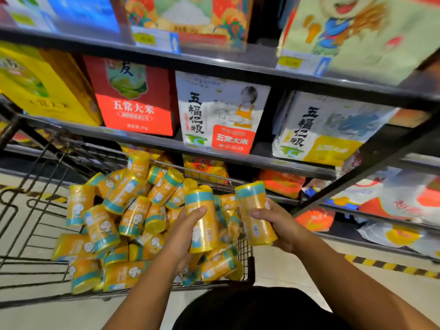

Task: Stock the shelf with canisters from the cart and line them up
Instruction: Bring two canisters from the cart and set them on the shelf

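Observation:
A wire shopping cart (35,222) holds a heap of several yellow canisters (123,210) with teal bands, lying at all angles. My left hand (183,232) grips one yellow canister (203,220) upright above the cart's right side. Just right of the cart, my right hand (279,225) grips a second yellow canister (256,213), tilted slightly with its top toward the shelf. Both held canisters are lifted clear of the heap. The dark metal shelf (238,158) stands right behind the cart.
The shelves carry rice boxes and bags: a yellow box (42,91), a red box (135,98), white bags (221,113). Lower shelves at right hold orange and white bags (392,206). A black-and-yellow floor stripe (390,266) runs under the shelf at right.

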